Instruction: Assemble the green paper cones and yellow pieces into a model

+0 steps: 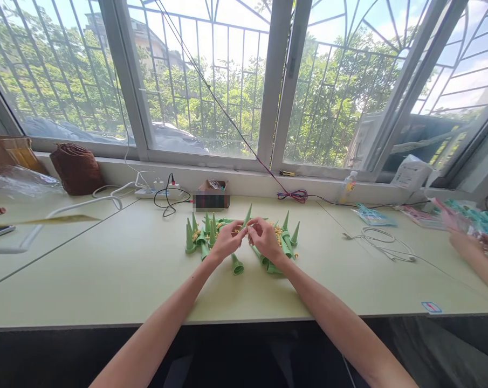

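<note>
Over the middle of the table, my left hand (228,238) and my right hand (263,237) meet at a green cone (248,213), which points upward. The left fingers close around the cone's lower part. My right fingers are pinched at its base; any small piece between them is too small to make out. Several more green cones surround the hands, some upright like the one at the left (189,240), others on their sides, like the one in front (238,265) with its hollow end showing. Small yellow pieces (277,233) lie among the cones.
A small open box (213,188) and a power strip (157,192) stand by the window. A bottle (348,187), a coiled white cable (383,243) and bagged teal items (470,213) are on the right, where another person's hands (468,243) work. A brown bag (76,168) is at left.
</note>
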The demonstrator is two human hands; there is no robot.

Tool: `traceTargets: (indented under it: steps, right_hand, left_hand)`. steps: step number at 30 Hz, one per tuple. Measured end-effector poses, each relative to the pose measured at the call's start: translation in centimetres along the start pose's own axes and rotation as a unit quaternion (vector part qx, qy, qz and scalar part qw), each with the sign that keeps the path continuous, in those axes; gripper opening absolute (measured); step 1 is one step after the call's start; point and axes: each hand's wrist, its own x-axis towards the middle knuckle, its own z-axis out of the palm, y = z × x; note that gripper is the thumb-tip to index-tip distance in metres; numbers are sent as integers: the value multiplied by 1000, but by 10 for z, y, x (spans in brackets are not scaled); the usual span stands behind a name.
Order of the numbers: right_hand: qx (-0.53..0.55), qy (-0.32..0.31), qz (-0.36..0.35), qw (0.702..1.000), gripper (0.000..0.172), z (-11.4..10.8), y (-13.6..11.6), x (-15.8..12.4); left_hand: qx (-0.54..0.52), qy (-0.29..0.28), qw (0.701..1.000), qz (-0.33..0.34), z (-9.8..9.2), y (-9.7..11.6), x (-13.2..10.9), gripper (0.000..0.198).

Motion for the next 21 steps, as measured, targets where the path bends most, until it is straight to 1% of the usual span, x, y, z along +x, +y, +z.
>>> traceTargets:
  steps: [9,14,21]
  right_hand:
    - [27,-6,15,1000,13,0,0,1]
    - [30,-9,19,999,12,-1,0,1]
    - [64,-11,28,998,11,-1,0,2]
  left_hand:
    - [-30,-2,999,-13,-1,-2,1,39]
    - [-34,-5,999,-7,-1,-3,1,42]
    - [-36,-6,999,-6,-1,-5,2,45]
